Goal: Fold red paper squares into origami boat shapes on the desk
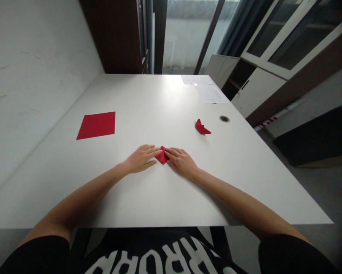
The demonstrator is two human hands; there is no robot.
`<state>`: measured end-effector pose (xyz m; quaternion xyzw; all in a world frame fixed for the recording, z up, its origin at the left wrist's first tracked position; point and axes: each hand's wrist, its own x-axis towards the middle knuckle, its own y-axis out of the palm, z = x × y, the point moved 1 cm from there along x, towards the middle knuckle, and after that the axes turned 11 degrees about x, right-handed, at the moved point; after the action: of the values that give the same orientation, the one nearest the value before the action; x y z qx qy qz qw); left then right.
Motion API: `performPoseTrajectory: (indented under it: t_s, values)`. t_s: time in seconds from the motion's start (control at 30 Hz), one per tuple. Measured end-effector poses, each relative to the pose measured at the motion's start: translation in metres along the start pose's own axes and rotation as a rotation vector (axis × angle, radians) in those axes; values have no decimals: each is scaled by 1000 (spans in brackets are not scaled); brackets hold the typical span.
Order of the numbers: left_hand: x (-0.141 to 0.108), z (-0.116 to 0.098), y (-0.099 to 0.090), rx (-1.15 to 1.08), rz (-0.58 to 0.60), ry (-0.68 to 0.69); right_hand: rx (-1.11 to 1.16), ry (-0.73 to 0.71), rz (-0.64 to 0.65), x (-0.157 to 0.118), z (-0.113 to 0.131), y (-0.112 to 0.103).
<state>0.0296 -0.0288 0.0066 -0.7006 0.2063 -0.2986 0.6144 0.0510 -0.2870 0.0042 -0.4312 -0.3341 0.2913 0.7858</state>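
Head view — left hand (140, 159), right hand (182, 163) on one red origami (162, 156).

Single head-worn camera above the near edge, facing forward and down, close over left hand (142, 158), right hand (182, 163), tabletop (136, 99).

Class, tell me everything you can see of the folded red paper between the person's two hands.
The folded red paper is a small, matte, layered piece, creased into an angular, roughly diamond shape with a point toward the far side. It lies on the white table, near the person's edge. The fingertips of the left hand and right hand touch it from either side.
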Motion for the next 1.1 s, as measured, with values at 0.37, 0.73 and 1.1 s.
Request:
performPoseTrajectory:
  t_s: [0.37, 0.73, 1.1]
  values:
    - [9, 18, -1, -60, 75, 55, 124, -124, 125, 9, -28, -10]
    - [10, 20, -2, -11, 55, 56, 33, -104, 112, -12, -24, -15]
    - [11, 20, 1, -31, 38, 47, 43, -73, 46, -19, -21, -18]
